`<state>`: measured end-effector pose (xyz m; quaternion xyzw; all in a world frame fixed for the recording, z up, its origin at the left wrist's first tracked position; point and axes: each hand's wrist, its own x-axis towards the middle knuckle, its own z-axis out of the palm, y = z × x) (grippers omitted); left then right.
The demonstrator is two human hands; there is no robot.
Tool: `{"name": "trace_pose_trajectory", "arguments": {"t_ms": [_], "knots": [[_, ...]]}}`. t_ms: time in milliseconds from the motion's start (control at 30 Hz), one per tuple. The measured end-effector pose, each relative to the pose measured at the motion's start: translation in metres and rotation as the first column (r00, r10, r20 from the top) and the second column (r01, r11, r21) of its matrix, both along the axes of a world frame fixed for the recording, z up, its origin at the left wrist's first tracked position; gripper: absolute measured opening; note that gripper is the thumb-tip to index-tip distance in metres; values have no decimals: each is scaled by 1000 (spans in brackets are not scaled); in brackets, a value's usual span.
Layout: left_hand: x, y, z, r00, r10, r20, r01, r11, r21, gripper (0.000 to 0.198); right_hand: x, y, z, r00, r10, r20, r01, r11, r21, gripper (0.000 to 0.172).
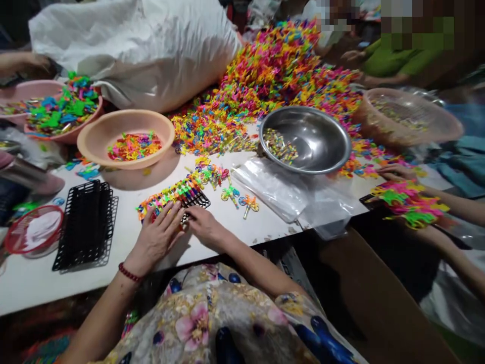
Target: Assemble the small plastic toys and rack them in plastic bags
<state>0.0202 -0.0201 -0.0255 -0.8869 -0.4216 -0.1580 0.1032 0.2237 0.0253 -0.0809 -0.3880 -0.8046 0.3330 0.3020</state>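
A black plastic rack [200,200] lies on the white table in front of me, filled with rows of small colourful plastic toys [172,194]. My left hand [157,232] rests over the rack's near left part with its fingers stretched out flat on the toys. Beside it, my right hand [206,227] has its fingers curled together at the rack's near edge; whatever is between the fingertips is hidden. Just right of the rack lie loose toys shaped like little bicycles, one green and blue [230,193], another orange [249,205].
Stacked black racks [85,225] and a red basket [13,237] lie left. Behind are an orange basin [89,144], a steel bowl [322,146], clear plastic bags [269,189], a toy heap [273,65] and a white sack [132,45]. A co-worker's hands [397,172] handle toys at right.
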Motion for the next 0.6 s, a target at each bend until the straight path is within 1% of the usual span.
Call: {"name": "trace_pose_trajectory", "arguments": {"t_ms": [33,67,100,167,233,267,333,400,467,533,567,600], "knots": [[0,0,1,1000,-9,-5,9,1000,-17,68,15,-3,4,995,-93,32,92,996,21,26],[0,0,0,1000,-16,-7,16,1000,-26,67,32,-6,7,976,-196,99,192,980,50,23],[0,0,0,1000,-19,-7,18,999,-31,66,49,-7,9,936,-301,183,289,953,91,23],[-1,1,-2,1000,-27,-1,27,999,-33,66,79,-5,11,803,-473,362,439,881,178,24],[-1,2,-4,999,-36,6,36,999,-37,66,100,0,10,671,-549,498,496,832,248,21],[-1,2,-5,999,-39,7,39,998,-40,67,106,3,8,627,-557,545,495,825,273,19],[-1,2,-5,999,-33,5,33,998,-49,68,113,8,3,585,-543,602,462,834,303,18],[0,0,-5,1000,-14,-5,14,998,-57,69,113,11,0,582,-534,613,441,841,315,21],[1,-2,-5,1000,9,-17,-10,998,-67,72,107,10,-1,630,-551,548,465,832,301,21],[2,-3,-5,999,23,-27,-25,997,-74,74,93,7,0,736,-552,393,508,833,218,20],[2,-3,-5,999,25,-28,-27,997,-76,74,83,5,2,798,-527,293,511,849,135,20],[2,-3,-5,999,25,-26,-27,997,-76,75,71,2,3,855,-482,190,486,874,28,21]]}}
